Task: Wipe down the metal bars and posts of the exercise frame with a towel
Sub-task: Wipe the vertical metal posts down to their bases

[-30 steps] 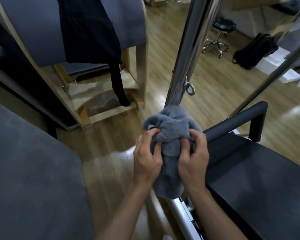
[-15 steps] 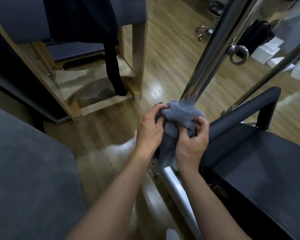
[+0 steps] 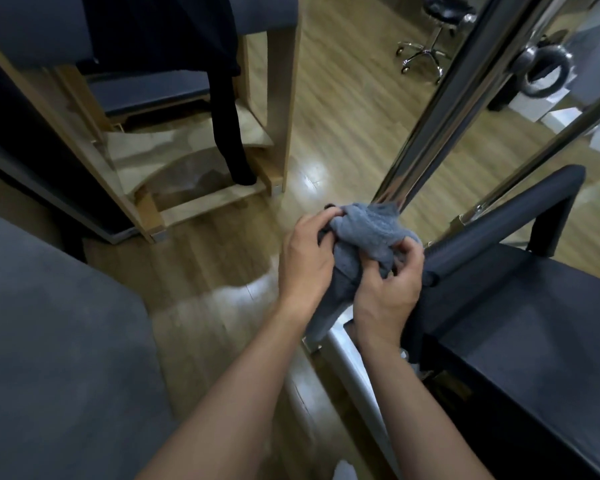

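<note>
bunched grey terry towel (image 3: 364,233), frame centre, wrapped around base of polished chrome upright post (image 3: 440,109); left hand (image 3: 305,261) and right hand (image 3: 388,292) each gripped it, fingers curled into cloth.

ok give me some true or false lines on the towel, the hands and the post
1. The left hand and the right hand both hold the grey towel. True.
2. The towel is bunched against the lower end of the chrome post. True.
3. The metal ring hangs below the towel. False: it sits far higher up the post.
4. The right hand rests on the black padded bar. False: it holds the towel beside that bar.
5. A wheeled stool stands on the wood floor. True.
</note>
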{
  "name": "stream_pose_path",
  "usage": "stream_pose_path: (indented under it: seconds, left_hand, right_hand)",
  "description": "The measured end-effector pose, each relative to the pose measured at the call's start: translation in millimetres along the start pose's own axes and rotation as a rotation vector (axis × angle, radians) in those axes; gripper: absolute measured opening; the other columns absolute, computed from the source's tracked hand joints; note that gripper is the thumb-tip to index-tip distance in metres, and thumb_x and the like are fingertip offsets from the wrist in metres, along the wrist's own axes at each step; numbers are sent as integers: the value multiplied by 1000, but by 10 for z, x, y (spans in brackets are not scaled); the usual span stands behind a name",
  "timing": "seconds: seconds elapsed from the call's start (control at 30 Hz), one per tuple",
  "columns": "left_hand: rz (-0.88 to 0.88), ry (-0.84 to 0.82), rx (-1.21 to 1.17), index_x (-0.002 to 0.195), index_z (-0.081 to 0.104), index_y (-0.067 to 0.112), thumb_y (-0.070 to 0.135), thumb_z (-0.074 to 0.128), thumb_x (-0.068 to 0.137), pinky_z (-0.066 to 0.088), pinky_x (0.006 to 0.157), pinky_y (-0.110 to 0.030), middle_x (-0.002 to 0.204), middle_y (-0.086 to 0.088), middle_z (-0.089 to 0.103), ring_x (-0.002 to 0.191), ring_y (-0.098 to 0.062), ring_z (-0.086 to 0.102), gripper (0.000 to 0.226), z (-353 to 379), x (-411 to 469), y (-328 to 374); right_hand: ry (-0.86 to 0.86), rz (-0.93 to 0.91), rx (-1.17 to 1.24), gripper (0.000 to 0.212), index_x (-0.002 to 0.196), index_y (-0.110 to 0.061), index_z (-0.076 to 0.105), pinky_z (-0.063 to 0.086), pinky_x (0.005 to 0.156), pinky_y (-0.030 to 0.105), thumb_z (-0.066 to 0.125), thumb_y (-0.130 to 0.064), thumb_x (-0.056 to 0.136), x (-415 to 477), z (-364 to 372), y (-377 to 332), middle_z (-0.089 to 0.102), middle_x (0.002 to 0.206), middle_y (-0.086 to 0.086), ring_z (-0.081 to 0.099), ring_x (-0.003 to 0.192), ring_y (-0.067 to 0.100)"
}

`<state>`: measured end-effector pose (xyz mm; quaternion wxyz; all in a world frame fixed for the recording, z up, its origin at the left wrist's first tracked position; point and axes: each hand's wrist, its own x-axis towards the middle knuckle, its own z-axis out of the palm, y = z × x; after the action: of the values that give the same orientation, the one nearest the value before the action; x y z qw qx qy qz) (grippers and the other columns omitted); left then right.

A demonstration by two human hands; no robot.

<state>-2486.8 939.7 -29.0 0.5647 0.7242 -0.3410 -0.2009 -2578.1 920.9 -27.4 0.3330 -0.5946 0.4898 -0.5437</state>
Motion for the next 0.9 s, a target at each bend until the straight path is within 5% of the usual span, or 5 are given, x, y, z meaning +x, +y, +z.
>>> stream_pose_path:
  seconds: [0.2,0.37,0.63,0.77,0.9]
  left_hand:
    - [162,108,-125,127,60,21,10,48,96,47,99,-25,124,2,62,115,-8,58,35,286,-9,-382]
    - [46,-130,93,130,61,21,7,50,95,47,100,-33,124,0,64,115,-14,59,39,222,60,-1021]
    - [233,117,-42,131,56,20,16,45,100,50,94,-30,120,-1,60,110,-12,59,33,437,-5,-925]
    - [-23,-96,149,131,58,22,11,47,97,44,99,-29,126,0,61,116,-18,57,38,444,-116,-1508]
    - [51,48,85,132,57,21,10,49,97,45,95,-20,123,6,59,112,-6,55,38,541,-339,-1568]
  right_hand:
    - [50,-219,-30,29,117,2,53,46,97,44,61,-7,91,-55,146,425,57,115,18,57,110,33]
    - [-53,-48,-70,23,106,-7,55,45,92,49,63,-4,85,-306,218,960,57,108,11,56,104,26]
    - [75,-289,-3,31,120,2,49,45,99,39,57,-8,93,-177,318,969,55,116,21,55,111,33]
    - [-93,-33,-80,25,109,-18,51,46,95,47,59,-9,87,-480,290,1590,58,108,7,57,103,26]
    - [-121,75,-20,32,99,-29,53,50,89,40,65,-3,86,-394,188,1585,61,100,-4,60,95,15]
